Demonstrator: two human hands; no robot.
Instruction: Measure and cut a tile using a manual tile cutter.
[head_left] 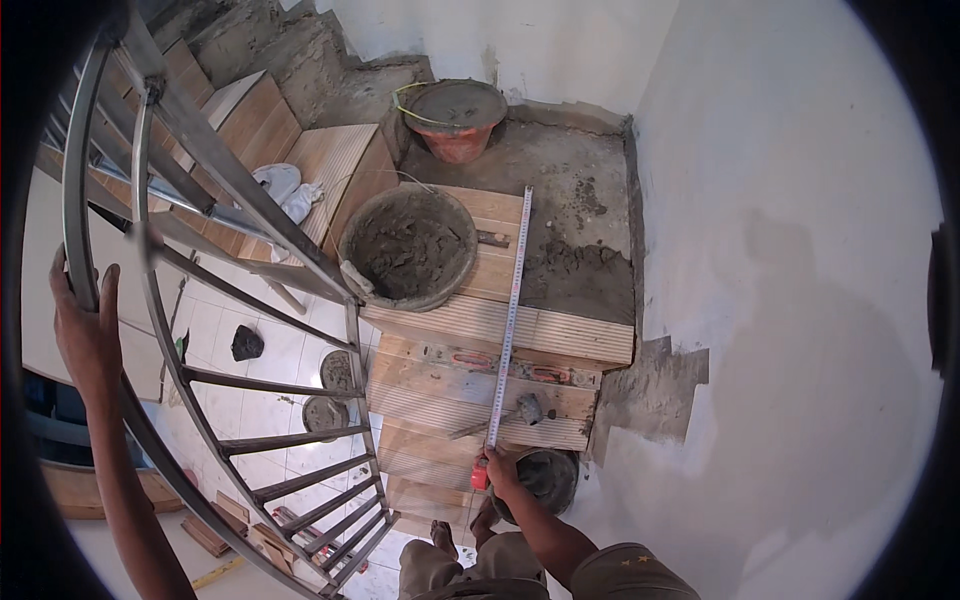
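Where the lower stair treads meet the bottom edge of the view, the right hand is closed around the red case of a tape measure; the case sits at the lower tread, and the pale blade runs straight up across the tiled steps to the bare landing above. Just beside that hand, on the wall side, stands a small bucket holding grey mortar. A trowel loaded with mortar lies on the tread above, close to the blade.

The left hand is wrapped around the top rail of the metal railing (fingers curled over the rail, thumb side toward the person), well apart from the tape measure.

The treads carry wood-look tiles with ribbed front strips. Further up, a wide mortar tub rests on the tiled corner step, touching the railing post. Beside it, the landing is raw grey cement with a spread patch of wet mortar. At the far corner sits an orange bucket filled with mortar. The wall on the right is white plaster with one grey patch near the treads. Below the railing, a white tiled floor shows scattered debris.
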